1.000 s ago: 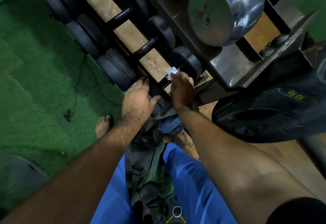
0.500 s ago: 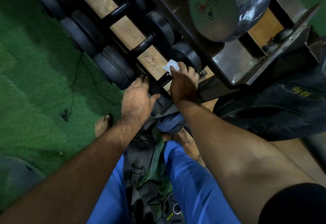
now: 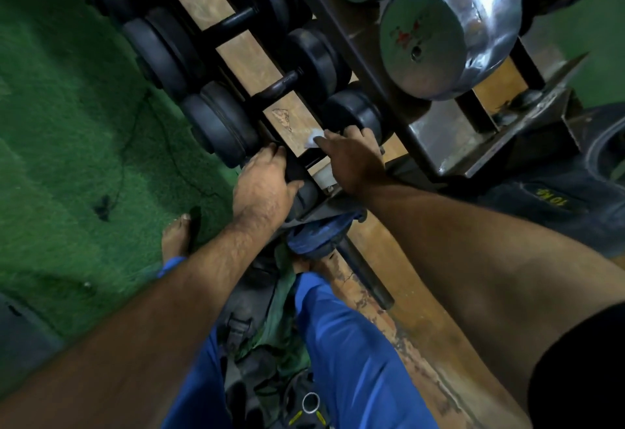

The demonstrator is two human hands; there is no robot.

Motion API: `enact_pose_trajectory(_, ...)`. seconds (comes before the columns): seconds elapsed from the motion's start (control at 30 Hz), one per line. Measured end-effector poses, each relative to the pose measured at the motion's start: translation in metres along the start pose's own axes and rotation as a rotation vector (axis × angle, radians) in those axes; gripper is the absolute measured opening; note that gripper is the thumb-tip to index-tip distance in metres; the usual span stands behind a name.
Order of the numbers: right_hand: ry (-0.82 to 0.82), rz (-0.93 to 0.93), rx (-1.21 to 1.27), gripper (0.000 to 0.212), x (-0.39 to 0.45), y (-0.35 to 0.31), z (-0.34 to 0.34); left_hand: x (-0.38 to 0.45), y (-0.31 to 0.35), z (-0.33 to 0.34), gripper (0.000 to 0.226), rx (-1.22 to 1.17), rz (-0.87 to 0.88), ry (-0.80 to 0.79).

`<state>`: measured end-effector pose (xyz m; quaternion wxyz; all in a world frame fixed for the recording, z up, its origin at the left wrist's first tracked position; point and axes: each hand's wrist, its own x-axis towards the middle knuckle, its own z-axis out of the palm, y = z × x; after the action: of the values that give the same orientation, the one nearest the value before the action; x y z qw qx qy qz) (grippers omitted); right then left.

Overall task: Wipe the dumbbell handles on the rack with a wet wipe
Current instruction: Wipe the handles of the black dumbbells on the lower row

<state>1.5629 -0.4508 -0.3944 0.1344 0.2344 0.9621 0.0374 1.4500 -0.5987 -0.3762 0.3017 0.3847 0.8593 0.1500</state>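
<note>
The only writing that can be read is on the big black rubber weight plate [image 3: 554, 205] lying on the floor at the right. It has small yellow letters that say "10 KG", seen upside down. The round grey end of the shiny silver dumbbell [image 3: 419, 39] has red marks, but they are too smudged to read.
</note>
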Motion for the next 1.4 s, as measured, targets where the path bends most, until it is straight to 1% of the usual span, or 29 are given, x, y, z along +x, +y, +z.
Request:
enact_pose_trajectory(0.07,-0.093,-0.069,-0.015,0.051,0.001,0.000,0.001,0.000,-0.001,0.001,0.074,0.003,0.005,0.005)
enact_pose_trajectory(0.2,-0.135,-0.062,-0.073,0.054,0.003,-0.002,0.001,-0.001,-0.002,0.001,0.074,0.009,0.007,0.013)
enact_pose_trajectory(0.3,-0.172,0.013,-0.141,0.051,0.009,-0.003,-0.004,-0.002,0.000,-0.002,0.073,0.009,0.003,0.000)
enact_pose_trajectory(0.37,-0.238,0.114,-0.102,0.050,0.017,-0.002,-0.004,-0.001,0.001,-0.004,0.072,0.012,0.000,-0.008)
enact_pose_trajectory(0.43,-0.281,0.151,-0.020,0.051,0.018,-0.005,-0.002,0.000,0.000,-0.005,0.072,0.015,-0.005,-0.017)
enact_pose_trajectory(0.47,-0.275,0.133,0.039,0.051,0.017,-0.007,0.001,0.000,0.000,-0.005,0.072,0.016,-0.005,-0.019)
enact_pose_trajectory(0.53,-0.273,0.039,0.158,0.053,0.013,-0.010,0.005,0.000,0.000,-0.004,0.072,0.021,-0.002,-0.020)
enact_pose_trajectory(0.57,-0.266,-0.001,0.192,0.055,0.012,-0.010,0.005,0.000,0.000,-0.004,0.072,0.024,-0.002,-0.019)
enact_pose_trajectory(0.6,-0.251,-0.002,0.210,0.056,0.011,-0.008,0.005,0.000,0.000,-0.004,0.072,0.026,-0.002,-0.017)
enact_pose_trajectory(0.7,-0.202,0.166,0.215,0.048,0.014,0.000,0.004,0.000,0.000,-0.004,0.072,0.033,0.003,-0.018)
enact_pose_trajectory(0.73,-0.204,0.192,0.208,0.044,0.016,-0.002,0.005,0.000,-0.001,-0.004,0.072,0.037,0.007,-0.017)
enact_pose_trajectory(0.77,-0.212,0.172,0.215,0.042,0.018,-0.007,0.006,0.000,-0.002,-0.004,0.072,0.042,0.011,-0.013)
enact_pose_trajectory(0.87,-0.243,-0.037,0.263,0.049,0.018,-0.011,0.013,0.000,-0.002,-0.005,0.074,0.047,0.017,-0.019)
enact_pose_trajectory(0.9,-0.251,-0.052,0.286,0.050,0.018,-0.004,0.013,0.001,-0.001,-0.005,0.074,0.046,0.013,-0.026)
enact_pose_trajectory(1.0,-0.241,0.185,0.346,0.050,0.012,0.008,0.013,0.001,-0.002,-0.005,0.074,0.046,0.003,-0.039)
enact_pose_trajectory(1.03,-0.233,0.213,0.347,0.051,0.010,0.002,0.014,0.000,-0.002,-0.005,0.074,0.047,0.006,-0.037)
enact_pose_trajectory(1.1,-0.276,0.140,0.401,0.051,0.004,-0.016,0.011,0.000,-0.001,-0.007,0.074,0.049,0.018,-0.038)
enact_pose_trajectory(1.13,-0.289,0.059,0.432,0.052,0.001,-0.021,0.009,-0.001,0.000,-0.008,0.074,0.045,0.021,-0.037)
enact_pose_trajectory(1.2,-0.254,-0.084,0.457,0.054,-0.004,-0.017,0.006,-0.001,0.002,-0.010,0.073,0.037,0.018,-0.033)
enact_pose_trajectory(1.23,-0.230,-0.104,0.438,0.051,-0.004,-0.012,0.005,-0.002,0.002,-0.010,0.072,0.038,0.016,-0.034)
enact_pose_trajectory(1.27,-0.219,-0.085,0.412,0.050,-0.005,-0.009,0.007,-0.002,0.002,-0.010,0.072,0.038,0.014,-0.035)
enact_pose_trajectory(1.33,-0.231,0.046,0.412,0.048,-0.006,-0.014,0.013,-0.003,0.002,-0.010,0.072,0.028,0.013,-0.030)
enact_pose_trajectory(1.37,-0.274,0.106,0.418,0.047,-0.004,-0.018,0.016,-0.003,0.003,-0.010,0.072,0.027,0.012,-0.028)
enact_pose_trajectory(1.4,-0.321,0.126,0.429,0.048,-0.002,-0.023,0.016,-0.003,0.003,-0.011,0.071,0.028,0.014,-0.026)
